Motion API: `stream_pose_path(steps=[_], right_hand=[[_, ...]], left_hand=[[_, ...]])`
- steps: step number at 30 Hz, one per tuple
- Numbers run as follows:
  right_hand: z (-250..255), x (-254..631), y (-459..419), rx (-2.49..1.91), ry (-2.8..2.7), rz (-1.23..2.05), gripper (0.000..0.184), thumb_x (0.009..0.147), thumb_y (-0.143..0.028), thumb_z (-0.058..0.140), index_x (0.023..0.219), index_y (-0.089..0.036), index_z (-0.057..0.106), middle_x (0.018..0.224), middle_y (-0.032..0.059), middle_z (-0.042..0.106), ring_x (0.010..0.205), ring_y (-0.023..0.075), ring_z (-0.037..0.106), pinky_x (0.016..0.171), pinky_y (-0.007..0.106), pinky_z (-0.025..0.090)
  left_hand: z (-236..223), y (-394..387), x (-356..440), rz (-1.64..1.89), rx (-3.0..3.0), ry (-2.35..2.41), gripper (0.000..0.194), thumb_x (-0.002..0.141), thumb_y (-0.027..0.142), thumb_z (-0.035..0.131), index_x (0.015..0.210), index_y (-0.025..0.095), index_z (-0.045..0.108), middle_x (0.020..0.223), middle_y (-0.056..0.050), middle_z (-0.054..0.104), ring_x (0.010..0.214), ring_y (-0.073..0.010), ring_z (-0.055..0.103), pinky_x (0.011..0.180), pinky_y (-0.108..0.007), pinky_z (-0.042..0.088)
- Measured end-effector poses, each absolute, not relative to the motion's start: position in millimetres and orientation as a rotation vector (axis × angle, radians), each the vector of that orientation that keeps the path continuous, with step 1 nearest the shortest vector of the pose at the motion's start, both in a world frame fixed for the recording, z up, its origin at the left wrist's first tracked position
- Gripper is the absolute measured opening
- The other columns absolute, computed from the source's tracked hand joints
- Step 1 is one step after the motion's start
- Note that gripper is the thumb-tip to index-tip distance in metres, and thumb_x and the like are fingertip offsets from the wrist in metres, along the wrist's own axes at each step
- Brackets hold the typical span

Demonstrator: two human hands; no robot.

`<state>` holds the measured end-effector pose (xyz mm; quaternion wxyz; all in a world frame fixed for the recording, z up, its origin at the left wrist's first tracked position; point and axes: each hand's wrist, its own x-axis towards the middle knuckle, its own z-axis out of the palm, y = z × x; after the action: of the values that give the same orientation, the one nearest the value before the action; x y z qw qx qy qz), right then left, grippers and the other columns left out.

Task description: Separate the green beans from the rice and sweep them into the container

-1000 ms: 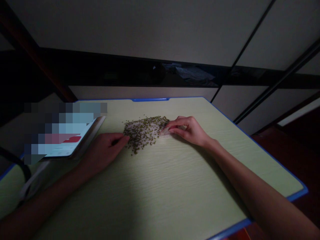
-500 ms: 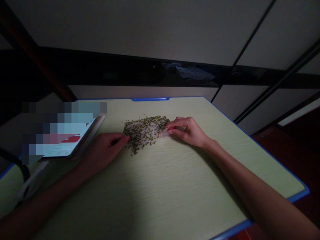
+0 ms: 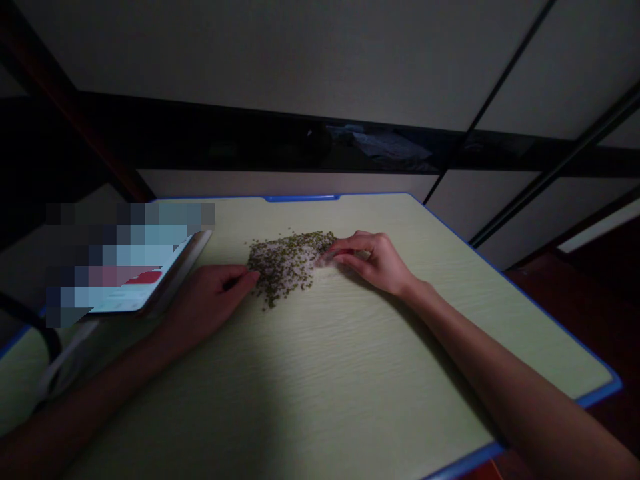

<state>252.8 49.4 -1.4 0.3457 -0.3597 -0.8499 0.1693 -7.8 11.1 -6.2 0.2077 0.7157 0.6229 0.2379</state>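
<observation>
A loose pile of small green beans mixed with white, rice-like grains (image 3: 285,263) lies spread on the table (image 3: 320,373). At its left edge rests my left hand (image 3: 213,293), with thumb and fingers brought together at the tips; whatever they may hold is hidden. From the right, my right hand (image 3: 377,261) reaches to the pile's edge, its thumb and forefinger bent towards each other in a pinch. Near those fingertips is a pale blur on the white grains, too smeared to make out.
A tablet-like device with a lit screen (image 3: 145,293), partly pixelated, stands left of my left hand. A dark cable (image 3: 47,333) bends beside it. Blue edging (image 3: 303,198) borders the table. Behind are pale cabinet panels (image 3: 280,60) and a dark shelf gap with crumpled material (image 3: 390,147).
The fingers of my right hand have shifted slightly at the pile's right edge, and the fingertips are blurred now. My left hand stays in place.
</observation>
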Motion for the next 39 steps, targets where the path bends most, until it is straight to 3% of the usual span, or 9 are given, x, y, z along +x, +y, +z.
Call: stream_pose_path(steps=[16, 39], right_hand=[[1.3, 249.7, 48.2, -0.906, -2.206, 0.445, 0.021, 0.08, -0.017, 0.054, 0.093, -0.015, 0.07, 0.084, 0.0055, 0.07, 0.073, 0.0144, 0.057, 0.069, 0.027, 0.044], [-1.2, 247.6, 48.8, -0.808, -2.241, 0.481, 0.022, 0.083, -0.02, 0.052, 0.095, -0.023, 0.07, 0.086, 0.0011, 0.07, 0.074, 0.0123, 0.058, 0.071, 0.026, 0.043]], left_hand=[[-8.2, 12.7, -8.0, 0.67, 2.009, 1.745, 0.041, 0.074, 0.05, 0.038, 0.047, 0.019, 0.037, 0.047, 0.007, 0.031, 0.047, -0.0095, 0.033, 0.048, -0.022, 0.023], [-2.5, 9.7, -4.2, 0.64, 1.989, 1.752, 0.04, 0.074, 0.049, 0.038, 0.049, 0.019, 0.04, 0.047, 0.007, 0.033, 0.049, -0.0102, 0.035, 0.049, -0.022, 0.025]])
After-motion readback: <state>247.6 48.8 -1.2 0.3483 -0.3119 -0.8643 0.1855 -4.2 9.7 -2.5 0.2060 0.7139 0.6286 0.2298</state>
